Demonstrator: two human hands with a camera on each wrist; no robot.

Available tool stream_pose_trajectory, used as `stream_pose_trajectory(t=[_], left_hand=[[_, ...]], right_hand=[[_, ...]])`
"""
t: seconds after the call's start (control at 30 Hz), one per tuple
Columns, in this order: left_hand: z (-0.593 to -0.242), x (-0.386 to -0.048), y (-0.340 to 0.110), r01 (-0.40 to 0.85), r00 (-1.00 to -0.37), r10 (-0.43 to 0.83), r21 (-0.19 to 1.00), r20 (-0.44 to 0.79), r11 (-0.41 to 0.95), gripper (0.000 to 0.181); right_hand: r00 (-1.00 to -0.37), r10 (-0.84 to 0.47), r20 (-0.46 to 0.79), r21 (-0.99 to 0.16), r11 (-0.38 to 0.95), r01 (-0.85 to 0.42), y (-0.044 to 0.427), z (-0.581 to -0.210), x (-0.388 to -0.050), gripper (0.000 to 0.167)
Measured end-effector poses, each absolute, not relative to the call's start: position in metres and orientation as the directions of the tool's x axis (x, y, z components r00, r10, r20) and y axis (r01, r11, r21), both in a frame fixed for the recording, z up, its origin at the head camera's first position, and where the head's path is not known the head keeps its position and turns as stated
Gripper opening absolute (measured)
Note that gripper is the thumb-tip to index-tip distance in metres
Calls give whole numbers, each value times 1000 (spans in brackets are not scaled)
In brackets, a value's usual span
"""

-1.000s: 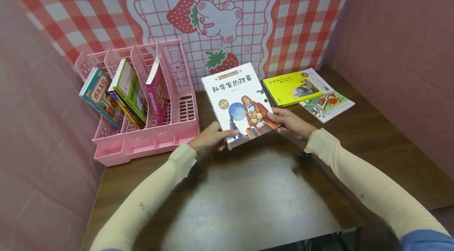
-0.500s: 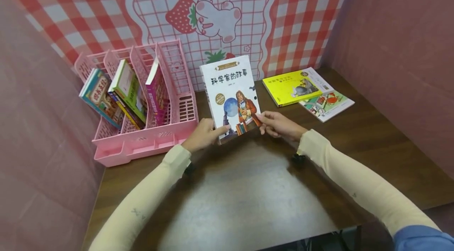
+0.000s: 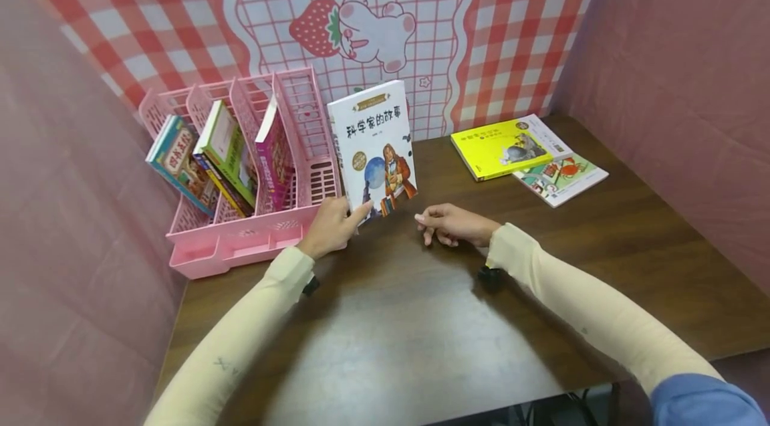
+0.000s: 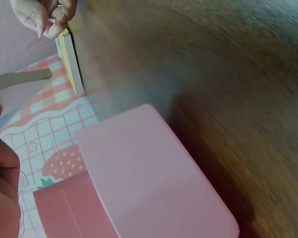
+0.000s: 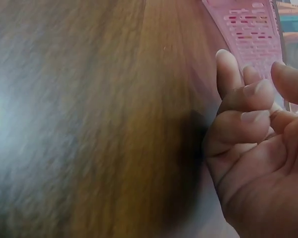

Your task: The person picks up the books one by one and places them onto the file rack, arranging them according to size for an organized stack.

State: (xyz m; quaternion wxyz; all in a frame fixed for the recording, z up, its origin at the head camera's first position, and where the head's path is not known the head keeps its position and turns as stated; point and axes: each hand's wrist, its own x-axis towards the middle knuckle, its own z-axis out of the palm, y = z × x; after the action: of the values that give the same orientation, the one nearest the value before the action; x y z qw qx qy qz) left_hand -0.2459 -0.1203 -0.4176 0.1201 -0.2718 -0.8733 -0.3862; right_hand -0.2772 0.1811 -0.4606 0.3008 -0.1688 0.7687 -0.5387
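A white book (image 3: 374, 145) with a costumed figure and a blue globe on its cover stands tilted in the air at the right side of the pink rack (image 3: 240, 237). The left hand (image 3: 331, 227) pinches its lower left corner, thumb across the front cover. To the right of the book, the right hand (image 3: 460, 224) hangs over the table apart from it, fingers loosely curled and holding nothing. In the right wrist view that hand (image 5: 263, 134) shows its bent fingers and bare palm. The left wrist view shows the left hand (image 4: 2, 183) only in part.
Slanted in the rack's left slots are a blue book (image 3: 183, 162), a green book (image 3: 227, 152) and a purple book (image 3: 275, 162). A yellow book (image 3: 502, 147) overlaps another book (image 3: 562, 178) at the back right. A patterned cloth (image 3: 373, 31) hangs behind the table (image 3: 421, 319).
The white book has moved left toward the rack in the left hand and turned more upright. The right hand has let go of it and shifted slightly left.
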Motion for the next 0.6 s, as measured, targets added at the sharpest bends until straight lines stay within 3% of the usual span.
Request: stream_pose_trajectory(t=[0.3,0.6], left_hand=[[-417,-245,-131,606,-784,318,542,533,583,43],[-409,-245,-146,596,-782,292,523,551,610,37]], right_hand=[[-749,-601,-280,-914,406,15,169,-458,-280,42],[-729,-621,-287,-912,410,9,150,-456,-279,39]])
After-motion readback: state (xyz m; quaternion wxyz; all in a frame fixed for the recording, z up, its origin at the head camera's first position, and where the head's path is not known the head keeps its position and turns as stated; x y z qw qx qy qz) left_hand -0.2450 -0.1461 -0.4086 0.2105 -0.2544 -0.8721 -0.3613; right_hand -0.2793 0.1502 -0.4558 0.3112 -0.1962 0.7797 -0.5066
